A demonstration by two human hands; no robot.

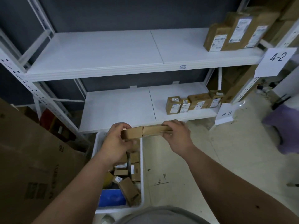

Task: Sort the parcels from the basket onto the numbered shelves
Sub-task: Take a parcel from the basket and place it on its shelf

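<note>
At the centre of the frame both hands hold a long, flat cardboard parcel edge-up above the far end of the white basket. The left hand grips its left end with fingers curled over the top and thumb beneath, and the right hand pinches its right end. The parcel looks light and fairly stiff, but a seam or crease across its middle suggests it could bend there, so holding it at both ends seems wise. Its label is not visible from here. More small parcels lie in the basket below. Shelf 4-3 is just beyond the hands and shelf 4-2 in the upper frame, each carrying boxes at its right end.
</note>
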